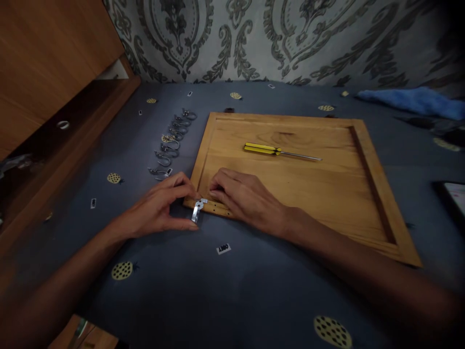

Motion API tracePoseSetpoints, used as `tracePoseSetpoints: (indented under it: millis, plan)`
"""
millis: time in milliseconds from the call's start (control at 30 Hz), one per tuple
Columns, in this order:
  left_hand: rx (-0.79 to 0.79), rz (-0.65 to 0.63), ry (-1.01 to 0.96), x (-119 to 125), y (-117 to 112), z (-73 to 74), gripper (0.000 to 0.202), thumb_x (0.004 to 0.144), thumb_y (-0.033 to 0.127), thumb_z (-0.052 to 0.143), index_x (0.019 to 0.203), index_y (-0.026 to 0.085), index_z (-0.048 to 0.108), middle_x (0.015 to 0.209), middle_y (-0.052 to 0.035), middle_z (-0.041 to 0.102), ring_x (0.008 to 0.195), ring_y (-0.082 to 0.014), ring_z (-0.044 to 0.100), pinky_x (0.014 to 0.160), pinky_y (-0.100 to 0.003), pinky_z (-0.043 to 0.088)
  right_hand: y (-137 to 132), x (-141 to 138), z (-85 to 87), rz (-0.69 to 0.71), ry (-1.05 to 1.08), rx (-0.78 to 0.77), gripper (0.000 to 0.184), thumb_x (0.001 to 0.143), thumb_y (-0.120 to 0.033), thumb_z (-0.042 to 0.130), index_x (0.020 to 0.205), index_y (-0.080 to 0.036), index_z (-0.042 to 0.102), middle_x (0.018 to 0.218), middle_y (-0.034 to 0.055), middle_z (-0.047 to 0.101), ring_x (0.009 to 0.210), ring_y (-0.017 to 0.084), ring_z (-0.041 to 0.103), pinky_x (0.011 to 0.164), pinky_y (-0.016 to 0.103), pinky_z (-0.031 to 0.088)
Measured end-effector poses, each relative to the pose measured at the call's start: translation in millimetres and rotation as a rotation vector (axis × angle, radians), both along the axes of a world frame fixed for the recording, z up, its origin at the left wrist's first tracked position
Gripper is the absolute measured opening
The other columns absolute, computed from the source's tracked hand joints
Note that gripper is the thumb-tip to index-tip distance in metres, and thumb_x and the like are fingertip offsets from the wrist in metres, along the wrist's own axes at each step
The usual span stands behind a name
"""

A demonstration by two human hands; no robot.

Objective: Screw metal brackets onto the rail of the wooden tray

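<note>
A wooden cabinet door panel point(327, 194) lies flat on a blue-grey patterned sheet. A small metal bracket point(198, 209) sits at the panel's near left corner. My left hand point(160, 206) pinches that bracket between thumb and fingers. My right hand point(247, 196) rests on the panel edge, with its fingertips pressed down right beside the bracket. A yellow-and-black screwdriver point(279, 151) lies on the panel, farther back, untouched.
Several metal hooks or hinges point(172, 140) lie in a row left of the panel. A wooden cabinet point(43, 97) stands at the left. A blue cloth point(417, 99) lies at the back right, and a phone point(454, 196) at the right edge.
</note>
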State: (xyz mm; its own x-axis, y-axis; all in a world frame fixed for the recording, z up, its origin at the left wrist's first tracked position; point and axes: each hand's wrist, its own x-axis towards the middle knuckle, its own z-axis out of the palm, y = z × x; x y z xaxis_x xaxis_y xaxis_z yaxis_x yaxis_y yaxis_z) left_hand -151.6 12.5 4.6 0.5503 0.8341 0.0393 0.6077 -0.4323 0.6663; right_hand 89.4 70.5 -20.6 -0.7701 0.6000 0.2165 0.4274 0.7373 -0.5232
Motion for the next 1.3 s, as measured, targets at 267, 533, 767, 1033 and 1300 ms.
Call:
tracePoseSetpoints:
  millis: [267,533,767,1033,1300]
  plan:
    - [-0.001,0.002,0.002,-1,0,-2.1,0.043,0.089,0.057,0.078,0.111,0.022,0.069,0.106,-0.0034,0.057,0.099,-0.0213,0.058,0.086,-0.033,0.049,4,1,-3.0,-0.001,0.215,-0.078,0.01,0.096,-0.012,0.057,0.09,-0.015,0.064,0.077,0.0001,0.063,0.065,0.011,0.053,0.063,0.023,0.038]
    - [-0.03,0.002,0.021,0,1,1.0,0.041,0.088,0.054,0.08,0.111,0.021,0.069,0.105,-0.0025,0.057,0.098,-0.0207,0.057,0.087,-0.032,0.049,-3,-4,3.4,0.047,0.356,-0.188,0.011,0.091,-0.004,0.063,0.093,-0.014,0.067,0.08,-0.0019,0.069,0.066,0.007,0.058,0.064,0.018,0.043]
    - [-0.032,0.008,0.0,0,1,-2.0,0.042,0.086,0.053,0.081,0.112,0.022,0.069,0.107,-0.0027,0.058,0.101,-0.0217,0.057,0.088,-0.033,0.048,-9,-8,-0.1,0.059,0.417,-0.157,0.024,0.092,-0.006,0.066,0.113,-0.017,0.064,0.088,-0.0011,0.072,0.073,0.009,0.064,0.066,0.018,0.048]
    - [-0.043,0.009,-0.007,0,2,0.1,0.04,0.088,0.055,0.079,0.11,0.023,0.07,0.105,-0.0026,0.057,0.099,-0.0218,0.056,0.087,-0.033,0.048,-8,-7,0.9,0.14,0.326,0.062,0.026,0.103,-0.017,0.055,0.13,-0.016,0.055,0.098,0.0035,0.075,0.08,0.012,0.07,0.071,0.022,0.055]
    - [-0.017,-0.005,-0.029,-2,2,-4.0,0.045,0.088,0.062,0.075,0.101,0.02,0.067,0.102,-0.0031,0.056,0.097,-0.0219,0.054,0.084,-0.032,0.048,-10,-12,5.3,0.166,0.266,0.285,0.023,0.108,-0.022,0.048,0.125,-0.012,0.059,0.095,0.0074,0.075,0.087,0.017,0.072,0.073,0.025,0.057]
